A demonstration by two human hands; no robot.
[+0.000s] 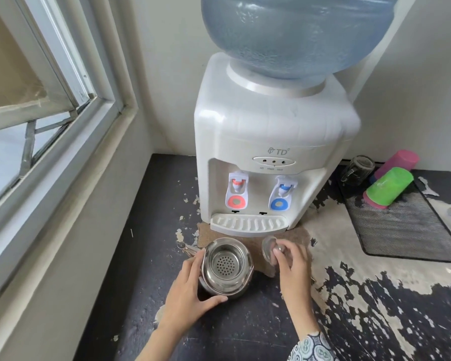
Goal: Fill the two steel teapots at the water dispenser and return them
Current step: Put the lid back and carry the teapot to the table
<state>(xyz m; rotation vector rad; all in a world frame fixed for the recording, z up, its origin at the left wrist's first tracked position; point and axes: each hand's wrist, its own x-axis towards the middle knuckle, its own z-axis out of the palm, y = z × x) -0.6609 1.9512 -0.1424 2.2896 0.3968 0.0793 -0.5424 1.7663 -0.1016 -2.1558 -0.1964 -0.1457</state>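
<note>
One steel teapot [225, 267] stands on the black counter in front of the white water dispenser [266, 152], lid off, its perforated strainer showing inside and its spout pointing left. My left hand [190, 295] wraps the pot's left and near side. My right hand [290, 264] holds the steel lid [268, 250] by its knob, tilted on edge just right of the pot. The red tap [237, 190] and the blue tap [281, 192] sit above the drip tray [248, 224]. Only one teapot is in view.
A black mesh tray [406, 230] at the right holds a green cup [388, 187], a pink cup [399, 161] and a dark glass [357, 169]. A window and its sill [63, 157] run along the left. The counter's black surface [375, 321] is peeling.
</note>
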